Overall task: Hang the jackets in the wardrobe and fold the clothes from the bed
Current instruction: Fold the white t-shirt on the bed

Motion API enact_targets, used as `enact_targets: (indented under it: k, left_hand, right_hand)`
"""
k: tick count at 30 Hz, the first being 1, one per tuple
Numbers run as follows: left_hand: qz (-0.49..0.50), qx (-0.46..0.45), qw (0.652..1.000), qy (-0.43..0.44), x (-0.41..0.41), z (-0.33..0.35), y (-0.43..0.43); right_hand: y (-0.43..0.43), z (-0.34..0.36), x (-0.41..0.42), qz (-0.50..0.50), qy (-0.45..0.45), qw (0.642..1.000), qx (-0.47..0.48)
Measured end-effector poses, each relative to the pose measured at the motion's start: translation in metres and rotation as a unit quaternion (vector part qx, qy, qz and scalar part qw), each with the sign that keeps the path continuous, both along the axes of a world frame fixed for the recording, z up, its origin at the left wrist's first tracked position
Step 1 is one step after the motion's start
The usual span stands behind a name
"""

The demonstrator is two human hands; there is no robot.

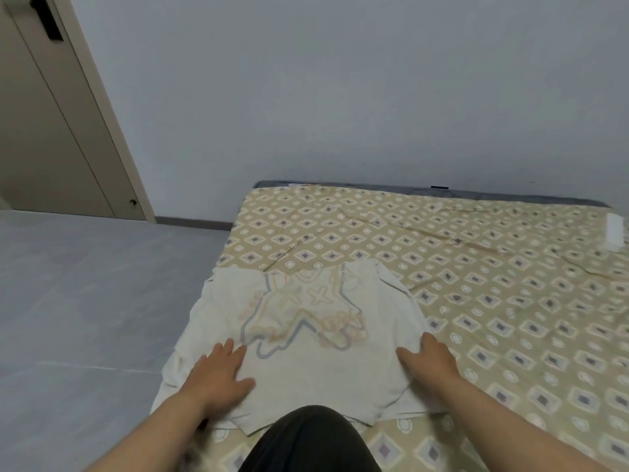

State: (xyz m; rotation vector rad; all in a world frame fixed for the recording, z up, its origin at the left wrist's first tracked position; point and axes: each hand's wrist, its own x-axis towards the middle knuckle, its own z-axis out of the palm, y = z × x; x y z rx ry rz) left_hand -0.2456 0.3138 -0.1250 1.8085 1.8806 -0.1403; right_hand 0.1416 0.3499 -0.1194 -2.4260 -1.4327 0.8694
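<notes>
White printed T-shirt (pixel 306 338) was spread flat at near left corner of bed (pixel 493 277), long axis running away from person. Left hand (pixel 218 373) was pressed on its left side, fingers straight. Right hand (pixel 429 359) was laid flat, fingers apart, on its right edge. Both equally near for folding sides inward.

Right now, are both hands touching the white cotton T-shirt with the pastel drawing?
Touching. In the head view the left hand lies flat on the white printed T-shirt and the right hand rests on its right side.

White printed shirt (pixel 306 335), beige diamond-patterned bedsheet (pixel 476 267)
</notes>
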Motion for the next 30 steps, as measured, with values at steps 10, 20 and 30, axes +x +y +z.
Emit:
enact_targets:
  k: [10,20,30]
  left_hand:
    - [-0.058,-0.007,0.991,0.117,0.008,-0.035,0.010]
    - [0.011,0.059,0.997,-0.056,-0.011,-0.020,-0.005]
    - [0.229,0.136,0.895,-0.357,-0.044,-0.007,-0.046]
  right_hand:
    - [0.035,0.004,-0.007,-0.031,0.028,0.999,-0.023]
    - [0.047,0.053,-0.070,-0.037,0.397,0.915,0.052]
    - [0.040,0.077,-0.253,0.156,0.403,0.897,0.087]
